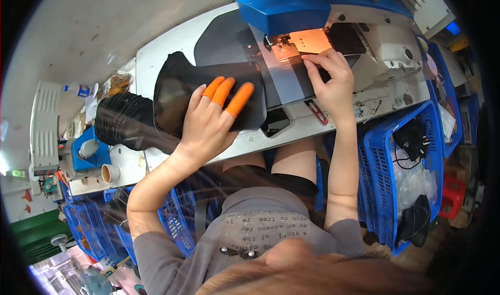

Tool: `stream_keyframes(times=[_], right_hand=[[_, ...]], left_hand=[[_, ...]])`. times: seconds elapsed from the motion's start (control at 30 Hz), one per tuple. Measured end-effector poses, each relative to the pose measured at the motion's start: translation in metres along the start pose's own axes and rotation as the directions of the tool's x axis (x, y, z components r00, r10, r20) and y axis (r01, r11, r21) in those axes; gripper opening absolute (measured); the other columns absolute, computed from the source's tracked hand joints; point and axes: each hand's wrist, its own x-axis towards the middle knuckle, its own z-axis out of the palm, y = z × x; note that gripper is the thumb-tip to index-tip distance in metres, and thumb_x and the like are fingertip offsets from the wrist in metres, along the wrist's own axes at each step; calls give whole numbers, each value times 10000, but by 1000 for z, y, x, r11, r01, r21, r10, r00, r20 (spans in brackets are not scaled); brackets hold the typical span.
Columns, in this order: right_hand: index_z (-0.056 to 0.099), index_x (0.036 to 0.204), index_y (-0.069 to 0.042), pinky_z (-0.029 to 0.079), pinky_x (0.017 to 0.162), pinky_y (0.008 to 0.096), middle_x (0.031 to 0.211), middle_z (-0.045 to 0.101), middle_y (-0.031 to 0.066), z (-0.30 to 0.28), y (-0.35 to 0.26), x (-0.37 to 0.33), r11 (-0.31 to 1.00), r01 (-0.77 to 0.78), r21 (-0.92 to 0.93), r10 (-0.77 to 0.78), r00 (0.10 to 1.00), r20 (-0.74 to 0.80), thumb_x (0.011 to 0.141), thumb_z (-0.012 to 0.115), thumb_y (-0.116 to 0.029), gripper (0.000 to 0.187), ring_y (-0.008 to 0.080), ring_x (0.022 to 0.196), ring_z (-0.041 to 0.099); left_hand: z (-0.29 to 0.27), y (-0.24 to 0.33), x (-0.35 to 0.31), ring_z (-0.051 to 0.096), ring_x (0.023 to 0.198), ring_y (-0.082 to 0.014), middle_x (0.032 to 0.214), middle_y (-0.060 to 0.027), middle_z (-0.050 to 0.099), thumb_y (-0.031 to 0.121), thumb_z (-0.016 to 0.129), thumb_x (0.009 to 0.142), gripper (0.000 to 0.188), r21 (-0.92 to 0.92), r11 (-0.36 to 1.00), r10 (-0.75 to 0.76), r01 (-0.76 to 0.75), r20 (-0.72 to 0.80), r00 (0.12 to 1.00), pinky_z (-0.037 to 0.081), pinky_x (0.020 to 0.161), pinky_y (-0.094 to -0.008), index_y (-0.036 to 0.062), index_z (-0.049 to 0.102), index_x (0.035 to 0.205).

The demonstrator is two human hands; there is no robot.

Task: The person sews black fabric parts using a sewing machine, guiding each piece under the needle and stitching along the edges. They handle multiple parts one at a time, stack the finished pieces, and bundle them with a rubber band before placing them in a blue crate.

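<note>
Three orange finger caps cover fingers of the left hand, which lies over a black panel toward the left part of the desk. Those fingers are straight and slightly spread on its upper face; whether the thumb (mostly tucked from view) pinches it, I cannot tell. The right hand reaches in beside the lit needle area of a blue sewing machine, thumb and index finger drawn narrowly together; what sits between their tips is too small to make out. A stack of black pieces stands left of the panel, and along the desk's near edge lie a dark flat device and a small red tool. A blue crate stands beyond the near right corner.
</note>
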Motion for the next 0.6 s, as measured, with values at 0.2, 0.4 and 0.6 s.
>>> stream_keyframes(times=[0.2, 0.4, 0.6], right_hand=[[715, 835, -52, 451, 659, 327, 757, 609, 59, 1, -3, 1, 1000, 5, 14, -5, 1000, -4, 765, 698, -50, 72, 228, 722, 569], [708, 867, -34, 447, 691, 326, 763, 595, 74, -2, -4, 2, 1000, 27, -16, -27, 1000, 15, 782, 686, -31, 88, 234, 742, 565], [698, 884, -27, 440, 706, 315, 765, 581, 65, -1, -4, 1, 1000, 17, 5, -17, 999, 42, 816, 668, -40, 75, 211, 739, 549]], left_hand=[[10, -23, -40, 531, 1164, -268, 1201, -99, 575, 16, 627, 597, 686, -55, 998, -51, 44, -144, 988, 318, 1058, -461, 80, 554, 1276], [1, -51, -57, 564, 740, -107, 815, -65, 655, 74, 518, 949, 180, -774, 564, -710, 288, -276, 648, 442, 663, -251, -46, 638, 1008], [-2, -62, -49, 595, 829, -101, 903, -42, 685, 146, 576, 954, 215, -902, 352, -861, 251, -207, 465, 463, 740, -253, -46, 661, 1000]])
